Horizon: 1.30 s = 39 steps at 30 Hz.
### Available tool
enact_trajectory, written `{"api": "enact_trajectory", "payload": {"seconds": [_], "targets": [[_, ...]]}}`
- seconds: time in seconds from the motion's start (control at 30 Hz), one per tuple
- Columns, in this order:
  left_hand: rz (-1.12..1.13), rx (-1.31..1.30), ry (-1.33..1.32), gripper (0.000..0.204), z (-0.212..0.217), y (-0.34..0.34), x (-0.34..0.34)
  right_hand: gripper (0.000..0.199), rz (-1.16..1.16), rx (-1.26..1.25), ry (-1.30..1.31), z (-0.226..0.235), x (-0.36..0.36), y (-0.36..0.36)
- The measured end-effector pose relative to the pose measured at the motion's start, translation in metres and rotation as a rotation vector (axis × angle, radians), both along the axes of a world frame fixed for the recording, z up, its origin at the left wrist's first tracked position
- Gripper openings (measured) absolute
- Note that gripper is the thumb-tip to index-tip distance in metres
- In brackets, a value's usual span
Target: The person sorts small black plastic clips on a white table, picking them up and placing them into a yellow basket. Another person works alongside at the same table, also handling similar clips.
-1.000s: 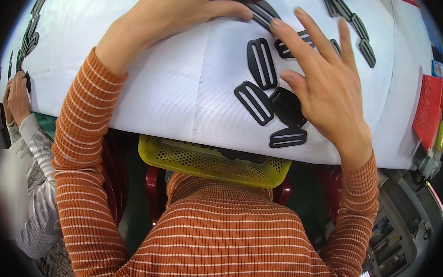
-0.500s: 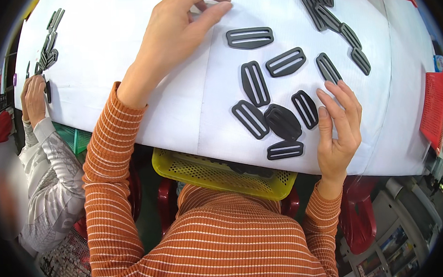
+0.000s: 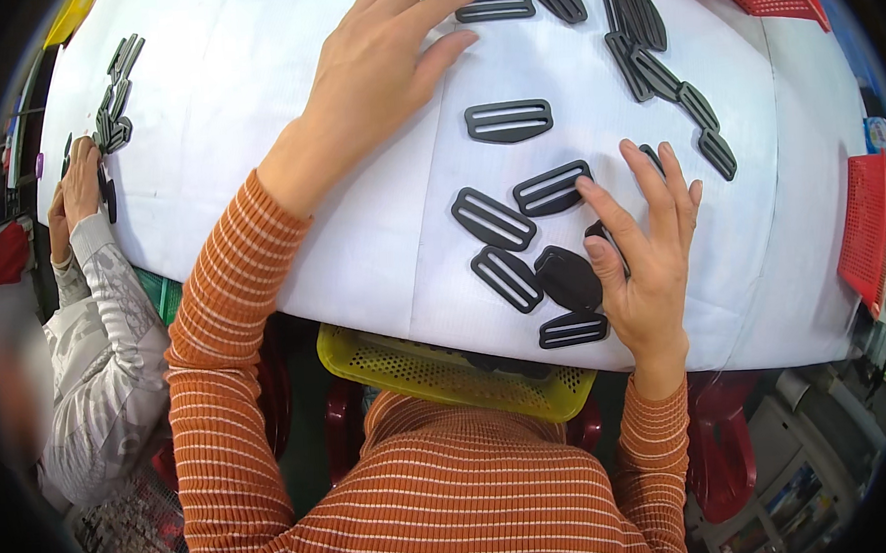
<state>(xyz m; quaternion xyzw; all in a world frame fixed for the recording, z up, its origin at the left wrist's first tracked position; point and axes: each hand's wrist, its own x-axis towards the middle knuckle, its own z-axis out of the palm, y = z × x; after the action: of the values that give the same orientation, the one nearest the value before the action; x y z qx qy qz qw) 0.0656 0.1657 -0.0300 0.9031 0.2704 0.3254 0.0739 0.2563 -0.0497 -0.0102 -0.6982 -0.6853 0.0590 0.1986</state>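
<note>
Black plastic slide buckles with two slots lie on the white table [image 3: 362,251]. My left hand [image 3: 377,75] is at the far middle, fingers and thumb apart, its fingertips at the left end of a far slide buckle [image 3: 511,6]. My right hand [image 3: 652,255] spreads its fingers over the near right group. Its index fingertip touches the right end of a tilted slide buckle [image 3: 547,193]. Another buckle lies partly hidden under that hand. Left of it are slanting slide buckles [image 3: 493,220] and a small overlapping stack [image 3: 567,278].
A chain of overlapping slide buckles [image 3: 656,73] lies at the far right. A yellow perforated basket [image 3: 367,361] sits at the table's near edge. Red baskets [image 3: 864,229] stand at the right. At the left, a co-worker's hands [image 3: 80,190] handle similar black pieces.
My right hand has moved left over the near group. Two buckles there have shifted, one turning to a flatter slant. My left hand has reached further away. The whole view has shifted slightly.
</note>
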Motion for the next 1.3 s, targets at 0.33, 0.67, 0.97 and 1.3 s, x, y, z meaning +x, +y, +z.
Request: {"api": "enact_trajectory", "payload": {"seconds": [0.33, 0.67, 0.97, 1.3], "targets": [[-0.024, -0.365, 0.044, 0.020, 0.014, -0.014, 0.014, 0.031, -0.113, 0.066, -0.022, 0.011, 0.027, -0.005], [-0.230, -0.180, 0.131, 0.029, 0.021, -0.066, -0.019, 0.033, -0.135, 0.016, 0.053, 0.007, 0.029, -0.050], [-0.298, -0.225, 0.348, 0.044, 0.017, -0.100, -0.016, 0.045, -0.035, -0.047, 0.078, 0.013, 0.011, -0.077], [-0.222, -0.270, 0.117, 0.052, 0.014, -0.075, -0.015, 0.066, -0.104, -0.010, 0.124, 0.003, 0.023, -0.074]]}}
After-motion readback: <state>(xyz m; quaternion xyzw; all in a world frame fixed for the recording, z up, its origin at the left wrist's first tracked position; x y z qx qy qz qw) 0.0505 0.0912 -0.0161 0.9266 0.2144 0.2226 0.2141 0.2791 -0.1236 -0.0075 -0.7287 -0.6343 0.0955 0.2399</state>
